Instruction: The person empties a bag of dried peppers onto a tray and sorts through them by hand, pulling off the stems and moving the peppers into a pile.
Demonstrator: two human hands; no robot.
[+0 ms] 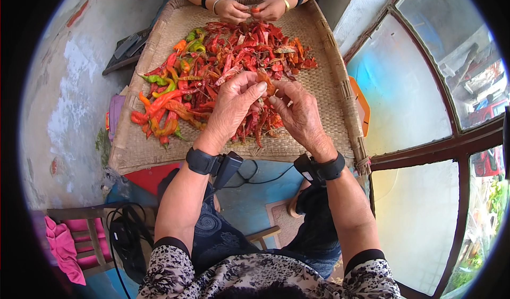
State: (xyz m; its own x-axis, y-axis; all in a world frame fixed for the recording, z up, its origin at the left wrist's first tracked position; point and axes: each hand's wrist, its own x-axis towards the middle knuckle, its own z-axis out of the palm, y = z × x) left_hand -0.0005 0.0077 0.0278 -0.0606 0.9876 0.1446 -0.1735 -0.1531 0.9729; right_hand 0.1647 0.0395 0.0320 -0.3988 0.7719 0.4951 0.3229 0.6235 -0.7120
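1. Woven tray point(334, 107): a forearm bump could, I judge, spill peppers over its low rim; its support is mostly hidden.
2. Pepper heap point(204, 78): spread across the tray's left and middle; brittle-looking pieces might crumble if pressed. Lower layers are hidden.
3. Left hand point(237, 99) and right hand point(300, 113): fingertips of both pinch one dried pepper; too hard a tug might tear it.
4. Dried pepper point(269, 83): above the heap, between the hands; fingers partly cover it.
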